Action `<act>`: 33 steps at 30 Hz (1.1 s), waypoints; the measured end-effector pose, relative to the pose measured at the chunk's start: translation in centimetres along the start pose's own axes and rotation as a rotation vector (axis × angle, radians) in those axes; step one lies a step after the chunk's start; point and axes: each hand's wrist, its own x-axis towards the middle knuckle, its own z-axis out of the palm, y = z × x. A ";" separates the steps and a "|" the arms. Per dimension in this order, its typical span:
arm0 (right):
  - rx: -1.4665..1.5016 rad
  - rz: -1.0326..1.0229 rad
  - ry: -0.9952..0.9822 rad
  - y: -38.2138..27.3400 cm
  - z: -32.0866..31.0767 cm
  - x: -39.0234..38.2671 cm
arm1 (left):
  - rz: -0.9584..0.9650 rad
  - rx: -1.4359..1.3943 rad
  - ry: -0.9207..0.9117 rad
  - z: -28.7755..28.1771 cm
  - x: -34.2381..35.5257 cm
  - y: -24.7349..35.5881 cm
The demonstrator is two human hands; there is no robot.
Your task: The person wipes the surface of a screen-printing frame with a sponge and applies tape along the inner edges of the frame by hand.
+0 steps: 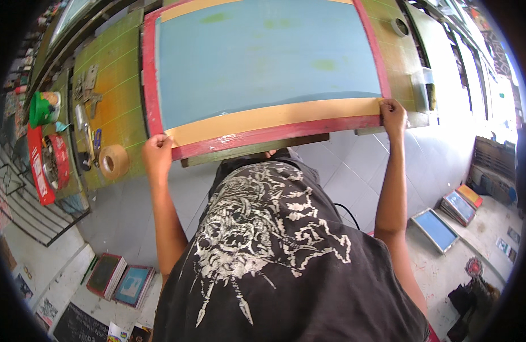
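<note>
A large screen-printing frame with red edges (378, 62) and blue mesh (257, 62) lies before me. Along its near side runs a wide strip of tan tape (274, 114), over the border of mesh and frame. My left hand (158, 153) pinches the strip's left end at the near left corner. At the near right corner my right hand (393, 115) pinches the other end. Between them the strip is stretched straight. Another tan strip (200, 7) lies along the far side. Faint green patches show on the mesh.
Left of the frame, on the green table (117, 74), are a tan tape roll (113, 162), knives (83, 122), metal pieces (91, 80), a green tub (45, 108) and a red tape roll (56, 161). A clear container (423, 90) stands at right. Smaller screens (435, 229) sit behind on both sides.
</note>
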 end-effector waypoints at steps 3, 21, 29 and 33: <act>-0.016 -0.032 0.040 -0.2 0.3 -0.2 | 0.005 0.015 0.001 -0.1 -0.1 0.0; 0.018 0.065 0.071 -1.5 0.4 -0.9 | 0.004 -0.047 0.036 0.1 -0.3 0.5; -0.026 0.050 0.081 -1.7 0.5 -0.8 | -0.014 -0.068 0.045 0.1 -0.7 1.6; -0.028 0.066 0.088 -1.5 0.4 -0.8 | 0.009 -0.042 0.037 0.3 -0.3 0.8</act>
